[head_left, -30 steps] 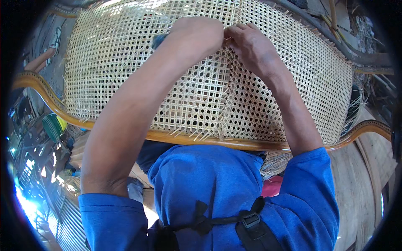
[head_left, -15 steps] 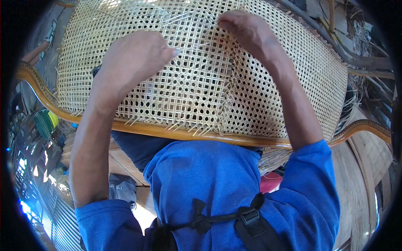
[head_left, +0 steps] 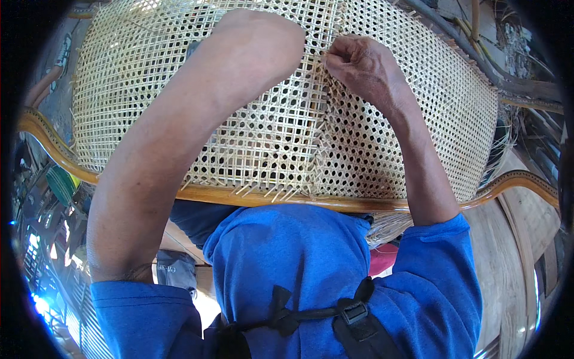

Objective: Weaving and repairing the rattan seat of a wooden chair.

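Observation:
A pale woven cane panel [head_left: 281, 134] with open holes spans a varnished wooden frame [head_left: 239, 195]. A denser ridge of strands runs across its middle, and short cane ends stick out along the near edge. Over the panel's far middle my left hand [head_left: 263, 39] is raised, wrist bent, with its back hiding the fingers. Just right of the ridge, my right hand [head_left: 366, 66] has its fingers curled in against the weave. Whatever those fingers pinch, if anything, is too small to make out.
Curved wooden arms of the frame extend at the left [head_left: 45, 134] and right [head_left: 520, 179]. Loose cane strands [head_left: 388, 226] hang below the near rail. Dark poles [head_left: 508, 87] lie at the far right. Another person's leg [head_left: 51, 84] shows at the far left.
My left hand has moved right and farther up, nearer the camera, toward the right hand. My right hand has come slightly nearer and to the right along the ridge.

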A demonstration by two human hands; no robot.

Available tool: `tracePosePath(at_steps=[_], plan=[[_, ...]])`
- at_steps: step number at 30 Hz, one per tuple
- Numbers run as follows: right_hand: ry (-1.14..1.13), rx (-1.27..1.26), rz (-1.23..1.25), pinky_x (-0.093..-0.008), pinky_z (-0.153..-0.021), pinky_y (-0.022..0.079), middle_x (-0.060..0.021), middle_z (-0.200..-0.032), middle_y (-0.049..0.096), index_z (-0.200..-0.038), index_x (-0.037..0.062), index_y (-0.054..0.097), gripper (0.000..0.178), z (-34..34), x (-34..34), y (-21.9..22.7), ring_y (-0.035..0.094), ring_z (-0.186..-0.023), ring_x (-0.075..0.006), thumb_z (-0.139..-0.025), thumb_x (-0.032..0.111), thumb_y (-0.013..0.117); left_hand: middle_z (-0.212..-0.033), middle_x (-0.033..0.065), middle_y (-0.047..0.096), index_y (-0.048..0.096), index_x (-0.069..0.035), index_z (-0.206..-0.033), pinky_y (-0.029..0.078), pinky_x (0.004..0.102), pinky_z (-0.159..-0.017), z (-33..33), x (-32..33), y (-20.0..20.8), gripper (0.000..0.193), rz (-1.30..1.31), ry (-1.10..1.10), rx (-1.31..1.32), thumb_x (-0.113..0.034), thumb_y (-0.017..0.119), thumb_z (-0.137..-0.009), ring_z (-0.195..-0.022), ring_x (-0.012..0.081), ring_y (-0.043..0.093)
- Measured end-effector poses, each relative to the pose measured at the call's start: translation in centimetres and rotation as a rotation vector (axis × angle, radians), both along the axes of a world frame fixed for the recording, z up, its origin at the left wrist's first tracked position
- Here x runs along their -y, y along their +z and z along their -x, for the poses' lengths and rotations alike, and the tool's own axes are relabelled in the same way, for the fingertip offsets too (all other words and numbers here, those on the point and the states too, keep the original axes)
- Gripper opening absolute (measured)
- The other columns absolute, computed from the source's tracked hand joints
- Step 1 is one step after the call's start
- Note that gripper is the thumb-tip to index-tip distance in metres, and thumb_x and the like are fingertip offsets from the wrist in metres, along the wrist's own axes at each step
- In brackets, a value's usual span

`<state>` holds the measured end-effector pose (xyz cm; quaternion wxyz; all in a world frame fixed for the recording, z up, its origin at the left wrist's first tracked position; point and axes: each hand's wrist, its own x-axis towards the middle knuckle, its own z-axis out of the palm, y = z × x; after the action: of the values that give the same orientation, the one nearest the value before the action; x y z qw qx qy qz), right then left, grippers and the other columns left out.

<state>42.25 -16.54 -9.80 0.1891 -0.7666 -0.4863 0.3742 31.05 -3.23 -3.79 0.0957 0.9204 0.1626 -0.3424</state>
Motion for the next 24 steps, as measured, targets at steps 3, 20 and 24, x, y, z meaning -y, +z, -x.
tracePosePath(at_steps=[3, 20, 24], plan=[[-0.031, 0.027, 0.005, -0.0393, -0.057, 0.048, -0.0187, -0.061, 0.056, -0.077, 0.0010, 0.060, 0.022, 0.1, -0.1, -0.1, 0.057, -0.054, -0.0266, -0.085, 0.021, 0.055, -0.081, 0.0186, 0.066, 0.067, -0.001, -0.088, 0.052, 0.0441, -0.073, -1.0, 0.4, -0.5, 0.019, 0.048, -0.096, 0.010, -0.010, 0.050, -0.082, -0.079, 0.0318, 0.067], [0.007, 0.077, 0.187, -0.0325, -0.071, 0.049, -0.0140, -0.079, 0.063, -0.090, 0.0054, 0.063, 0.019, 0.6, 0.2, 0.6, 0.060, -0.070, -0.0195, -0.089, 0.022, 0.054, -0.089, 0.0174, 0.068, 0.068, 0.000, -0.094, 0.054, 0.0422, -0.074, -0.8, 1.8, 0.2, 0.023, 0.048, 0.065, 0.017, -0.007, 0.051, -0.080, -0.084, 0.0310, 0.067], [-0.047, 0.026, 0.256, -0.0339, -0.070, 0.049, -0.0147, -0.079, 0.063, -0.090, 0.0067, 0.063, 0.019, 0.8, -0.3, 0.1, 0.060, -0.070, -0.0194, -0.088, 0.024, 0.056, -0.091, 0.0180, 0.067, 0.068, -0.001, -0.095, 0.054, 0.0425, -0.072, -0.7, 1.4, -1.0, 0.022, 0.084, 0.031, 0.027, -0.008, 0.052, -0.081, -0.083, 0.0306, 0.067]])
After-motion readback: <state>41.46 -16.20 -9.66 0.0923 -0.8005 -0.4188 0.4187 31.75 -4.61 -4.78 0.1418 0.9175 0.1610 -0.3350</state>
